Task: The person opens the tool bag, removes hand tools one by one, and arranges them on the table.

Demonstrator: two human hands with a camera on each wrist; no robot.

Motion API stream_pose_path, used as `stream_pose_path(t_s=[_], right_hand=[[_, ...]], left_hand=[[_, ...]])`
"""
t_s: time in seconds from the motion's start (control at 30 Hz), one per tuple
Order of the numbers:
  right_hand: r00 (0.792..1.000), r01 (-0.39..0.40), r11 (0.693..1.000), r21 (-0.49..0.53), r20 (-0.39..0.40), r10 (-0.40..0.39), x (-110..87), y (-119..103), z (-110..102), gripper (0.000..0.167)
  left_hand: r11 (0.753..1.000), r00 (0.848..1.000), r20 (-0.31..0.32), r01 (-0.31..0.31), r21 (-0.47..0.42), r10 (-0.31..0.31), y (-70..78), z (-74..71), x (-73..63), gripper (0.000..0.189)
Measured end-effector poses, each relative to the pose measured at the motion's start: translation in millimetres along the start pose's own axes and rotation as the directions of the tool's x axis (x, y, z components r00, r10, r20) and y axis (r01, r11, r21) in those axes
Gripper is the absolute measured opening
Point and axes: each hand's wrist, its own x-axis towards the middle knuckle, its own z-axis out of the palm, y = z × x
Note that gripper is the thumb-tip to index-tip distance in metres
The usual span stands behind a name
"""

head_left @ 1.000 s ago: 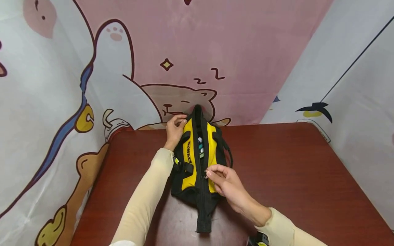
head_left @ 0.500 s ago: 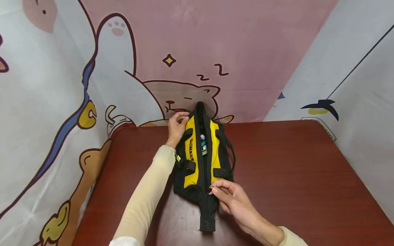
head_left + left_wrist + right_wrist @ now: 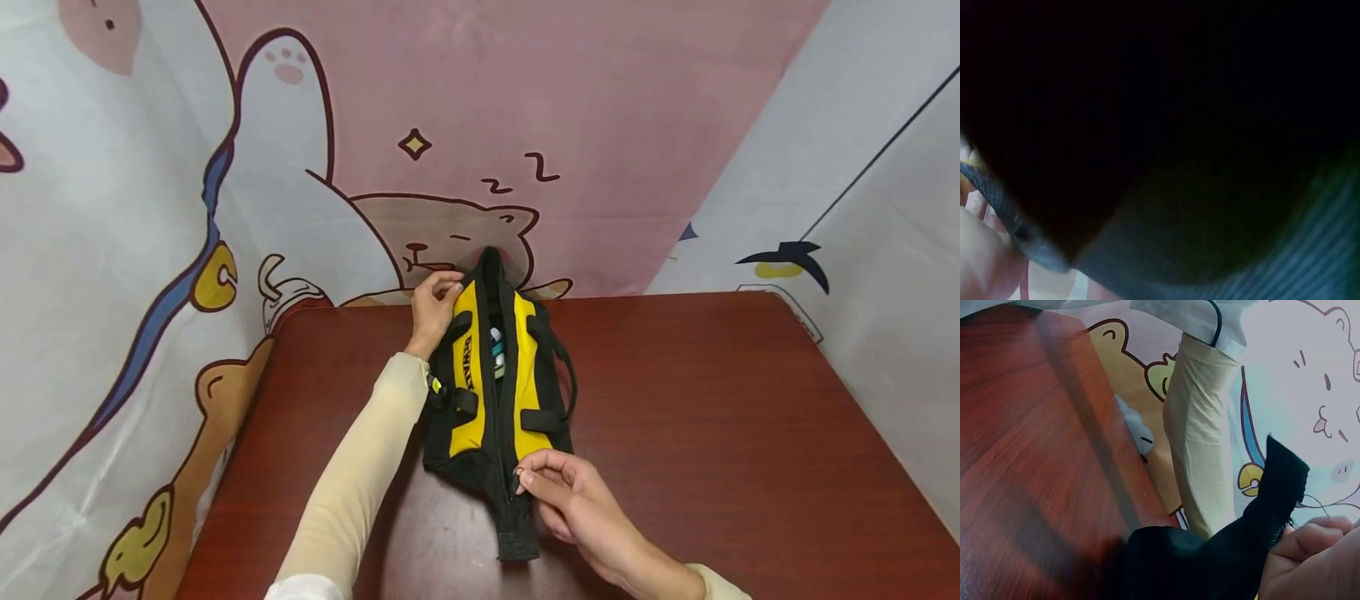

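Observation:
A black and yellow tool bag (image 3: 467,433) lies lengthwise on the table in the head view, its zip slit gaping widest at the far half. Small white and teal items (image 3: 498,350) show inside. My left hand (image 3: 433,312) holds the bag's far left edge between thumb and fingers. Near the close end, my right hand (image 3: 573,504) pinches the zipper pull (image 3: 517,479). A black end tab (image 3: 1285,472) sticks up beside my right hand in the right wrist view. Dark fabric fills most of the left wrist view, leaving part of the left hand (image 3: 988,256) at the lower left.
The reddish-brown wooden table (image 3: 712,417) stretches out on both sides of the bag. A cartoon-printed cloth wall (image 3: 600,150) stands right behind the table. A black strap loop (image 3: 566,375) hangs off the bag's right side.
My right hand has moved toward the bag's near end with the zipper pull, and the slit now reaches further that way. The near tab has swung slightly right. My left hand keeps its hold.

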Motion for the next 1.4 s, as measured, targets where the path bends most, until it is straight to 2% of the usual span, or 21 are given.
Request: stream_pose_path(t_s=[0.17,0.3,0.4,0.5,0.63,0.77,0.87,1.07,1.17,1.4], right_hand=[[0.999,0.02,1.0,-0.01,-0.039,-0.021,8.0,-2,-2,0.018],[0.989,0.067,0.997,-0.028,-0.133,-0.07,19.8,-3,-8,0.022],[0.972,0.1,0.993,-0.061,-0.206,-0.111,30.2,-3,-12,0.024],[0.954,0.13,0.986,-0.106,-0.256,-0.154,42.0,-6,-13,0.025],[0.931,0.199,0.964,-0.179,-0.271,-0.243,61.1,-13,-13,0.026],[0.905,0.269,0.934,-0.236,-0.27,-0.329,80.6,-18,-13,0.027],[0.9,0.273,0.928,-0.253,-0.273,-0.339,90.9,-20,-11,0.028],[0.912,0.242,0.943,-0.227,-0.28,-0.302,100.8,-22,-14,0.031],[0.914,0.236,0.945,-0.226,-0.28,-0.295,103.7,-24,-14,0.033],[0.903,0.233,0.928,-0.292,-0.288,-0.317,111.0,-26,-13,0.035]], left_hand=[[0.999,0.999,0.041,-0.035,-0.003,0.035,2.4,-8.3,-1.5,0.022],[0.997,0.995,0.07,-0.07,-0.011,0.071,8.6,-12.9,-2.4,0.024],[0.994,0.99,0.096,-0.106,-0.015,0.106,19.6,-16.4,-6.7,0.027],[0.988,0.98,0.125,-0.154,-0.002,0.153,34.3,-20.2,-17.7,0.03],[0.982,0.968,0.176,-0.185,0.028,0.177,59.4,-22.2,-38.6,0.037],[0.979,0.96,0.227,-0.185,0.085,0.162,78.9,-20.2,-56.6,0.047],[0.972,0.954,0.268,-0.181,0.149,0.137,87.0,-17.4,-66.9,0.051],[0.954,0.933,0.333,-0.212,0.212,0.133,93.9,-9.7,-78.9,0.051],[0.949,0.933,0.332,-0.222,0.222,0.14,92.2,-8.3,-80.0,0.047],[0.944,0.935,0.319,-0.237,0.228,0.157,90.1,-11.1,-81.3,0.042]])
